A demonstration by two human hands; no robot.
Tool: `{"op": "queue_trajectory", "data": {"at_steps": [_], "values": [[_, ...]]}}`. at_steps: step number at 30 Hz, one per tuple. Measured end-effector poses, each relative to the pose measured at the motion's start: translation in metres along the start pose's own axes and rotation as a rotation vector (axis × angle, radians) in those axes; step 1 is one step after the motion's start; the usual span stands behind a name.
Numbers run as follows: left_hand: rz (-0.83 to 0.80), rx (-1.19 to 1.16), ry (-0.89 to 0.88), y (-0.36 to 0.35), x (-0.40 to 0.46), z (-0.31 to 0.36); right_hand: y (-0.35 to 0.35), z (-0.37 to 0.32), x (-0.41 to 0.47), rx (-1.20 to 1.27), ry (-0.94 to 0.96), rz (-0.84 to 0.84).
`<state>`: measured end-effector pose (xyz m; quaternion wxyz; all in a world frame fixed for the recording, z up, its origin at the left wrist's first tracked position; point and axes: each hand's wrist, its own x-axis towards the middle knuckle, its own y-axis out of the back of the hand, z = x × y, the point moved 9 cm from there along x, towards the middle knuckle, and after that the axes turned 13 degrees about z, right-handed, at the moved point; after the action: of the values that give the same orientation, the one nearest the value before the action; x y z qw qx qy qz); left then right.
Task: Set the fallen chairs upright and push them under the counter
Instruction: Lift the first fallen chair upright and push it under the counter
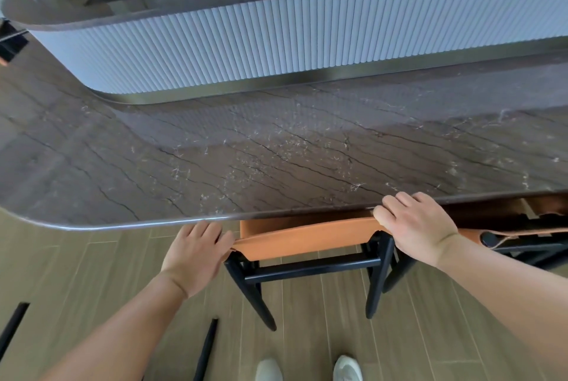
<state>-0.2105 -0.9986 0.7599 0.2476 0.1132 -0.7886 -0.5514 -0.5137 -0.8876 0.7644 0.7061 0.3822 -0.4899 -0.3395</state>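
Hands grip the upright chair's orange backrest (302, 237): left hand (196, 254) and right hand (419, 227) at its ends, beneath the marble counter (215, 150) edge.

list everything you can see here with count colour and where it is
counter: 1, dark brown veined stone top, fills the middle of the view
fluted panel: 1, pale grey, upright behind the stone top, with a dark metal strip along its foot
chair: 1, orange backrest on a black frame, upright, tucked partly under the counter's near edge
second chair: 1, orange and black, at the right edge, mostly hidden under the counter
black legs: 2, on the floor at lower left, what they belong to is out of view
floor: wood-look tan planks
shoes: 2, white, bottom centre
left hand: grips the backrest's left end
right hand: grips the backrest's right end at the counter edge
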Motion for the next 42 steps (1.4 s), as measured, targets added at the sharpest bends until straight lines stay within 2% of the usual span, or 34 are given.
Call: {"op": "queue_trajectory", "data": {"at_steps": [7,12,15,20,27,42], "values": [[-0.037,-0.019,-0.043,-0.003,0.012,-0.019,-0.009,-0.005,0.001,-0.006,-0.064,-0.027],[0.006,-0.025,-0.094,-0.003,0.025,-0.044,-0.009,-0.024,0.005,0.008,-0.091,0.013],[-0.031,-0.037,-0.118,-0.01,0.023,-0.054,-0.01,-0.036,0.008,0.023,-0.089,0.023],[-0.089,-0.063,-0.064,-0.021,0.009,-0.069,-0.013,-0.048,0.023,0.025,-0.087,0.028],[-0.057,-0.073,-0.023,-0.026,0.005,-0.071,-0.014,-0.048,0.027,0.032,-0.103,0.011],[0.012,-0.179,0.02,-0.031,0.0,-0.004,-0.032,-0.002,0.0,0.0,-0.196,-0.183]]}}
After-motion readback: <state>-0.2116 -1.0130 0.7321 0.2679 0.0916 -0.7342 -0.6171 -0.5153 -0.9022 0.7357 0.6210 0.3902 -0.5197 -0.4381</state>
